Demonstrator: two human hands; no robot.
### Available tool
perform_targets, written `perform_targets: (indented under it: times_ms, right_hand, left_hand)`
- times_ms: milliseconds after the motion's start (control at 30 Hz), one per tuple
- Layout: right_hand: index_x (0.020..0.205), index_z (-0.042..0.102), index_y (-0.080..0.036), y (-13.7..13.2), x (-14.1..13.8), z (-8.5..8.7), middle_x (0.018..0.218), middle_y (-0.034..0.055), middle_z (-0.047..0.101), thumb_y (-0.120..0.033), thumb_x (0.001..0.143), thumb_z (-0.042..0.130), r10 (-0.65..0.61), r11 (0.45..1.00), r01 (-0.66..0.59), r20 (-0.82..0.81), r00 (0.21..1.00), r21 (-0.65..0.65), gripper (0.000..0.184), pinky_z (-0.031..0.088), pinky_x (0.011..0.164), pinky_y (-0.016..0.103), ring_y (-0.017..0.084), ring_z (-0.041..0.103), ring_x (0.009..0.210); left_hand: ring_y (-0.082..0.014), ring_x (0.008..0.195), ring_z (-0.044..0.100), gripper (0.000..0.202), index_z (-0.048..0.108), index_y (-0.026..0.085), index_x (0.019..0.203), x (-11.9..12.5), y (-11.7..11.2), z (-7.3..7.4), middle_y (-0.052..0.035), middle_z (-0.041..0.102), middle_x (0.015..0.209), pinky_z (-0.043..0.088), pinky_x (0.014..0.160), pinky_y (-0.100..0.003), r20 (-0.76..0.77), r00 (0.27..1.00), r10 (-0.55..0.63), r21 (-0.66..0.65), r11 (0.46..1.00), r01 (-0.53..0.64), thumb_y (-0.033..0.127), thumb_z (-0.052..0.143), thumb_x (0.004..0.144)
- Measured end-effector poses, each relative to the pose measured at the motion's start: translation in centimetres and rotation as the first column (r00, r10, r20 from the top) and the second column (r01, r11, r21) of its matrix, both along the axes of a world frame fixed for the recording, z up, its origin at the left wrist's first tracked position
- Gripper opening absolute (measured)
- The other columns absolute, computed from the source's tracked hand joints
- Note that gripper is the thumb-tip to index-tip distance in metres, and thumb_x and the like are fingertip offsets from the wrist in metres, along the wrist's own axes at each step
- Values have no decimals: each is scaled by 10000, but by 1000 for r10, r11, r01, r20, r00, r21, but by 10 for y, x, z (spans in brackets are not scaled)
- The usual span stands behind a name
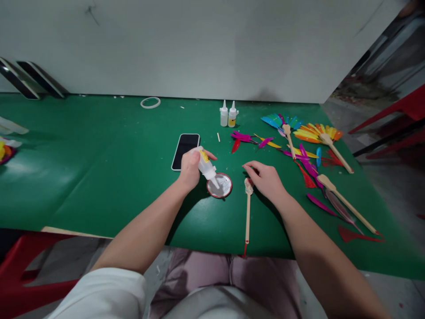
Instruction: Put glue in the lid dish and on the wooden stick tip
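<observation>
My left hand (190, 168) grips a small white glue bottle (206, 166) with a yellow label, tipped nozzle-down over a round shallow dish (222, 186) with a red rim and white glue in it. My right hand (264, 179) rests palm-down on the green table, fingers lightly curled, beside the head of a wooden stick (247, 212) that lies pointing toward me with a red tip at the table's edge. I cannot tell whether the fingers touch the stick.
A black phone (184, 150) lies behind my left hand. Two more glue bottles (228, 114) stand near the wall. Loose coloured feathers (244, 139), two feather fans (300, 130) and more wooden sticks (345, 203) lie at right. A white ring (150, 103) lies at the back.
</observation>
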State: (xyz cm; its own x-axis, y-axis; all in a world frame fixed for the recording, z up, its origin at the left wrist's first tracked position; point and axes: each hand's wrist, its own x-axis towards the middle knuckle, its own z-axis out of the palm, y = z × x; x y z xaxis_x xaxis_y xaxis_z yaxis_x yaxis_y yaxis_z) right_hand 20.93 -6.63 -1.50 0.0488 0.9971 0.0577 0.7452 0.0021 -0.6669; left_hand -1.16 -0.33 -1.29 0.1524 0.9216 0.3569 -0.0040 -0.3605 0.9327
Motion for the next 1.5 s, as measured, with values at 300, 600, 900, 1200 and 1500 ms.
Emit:
perform_targets:
  times_ms: [300,600,900,1200,1500]
  right_hand:
    - [885,681,-211,1,-1,0,669,14,670,-369,881,472,14,1000,-15,12,1000,8,262,355,562,251,154,574,590]
    - [874,685,-215,0,-1,2,658,12,669,-360,879,473,12,1000,-12,31,999,-6,256,354,563,252,154,568,575]
    - [871,683,-217,0,-2,2,671,15,672,-358,879,474,17,1000,-17,37,999,-9,253,362,577,257,161,581,600]
    - [861,681,-222,0,-2,1,669,13,674,-363,879,468,19,1000,-18,41,999,-20,256,363,572,256,162,588,605]
    - [874,684,-227,0,-2,2,679,17,683,-362,878,466,23,1000,-22,50,998,-21,257,377,575,257,168,601,617]
  left_hand:
    - [-126,510,484,562,692,165,652,0,2,-2,-66,645,615,346,488,-278,36,995,-88,-70,993,90,636,419,788]
    - [-110,521,461,400,668,185,787,1,0,9,-2,537,616,338,488,-252,-32,999,0,-1,1000,0,561,533,793]
    - [-95,535,449,330,600,180,726,4,0,13,6,531,638,377,512,-241,-90,992,87,75,994,-80,504,591,785]
    - [-87,507,417,355,531,172,648,3,-2,13,21,476,565,331,456,-224,-140,986,94,70,994,-84,497,626,753]
    - [-93,542,431,331,540,187,719,2,-3,13,18,486,625,352,510,-237,-64,990,125,58,991,-122,505,607,780]
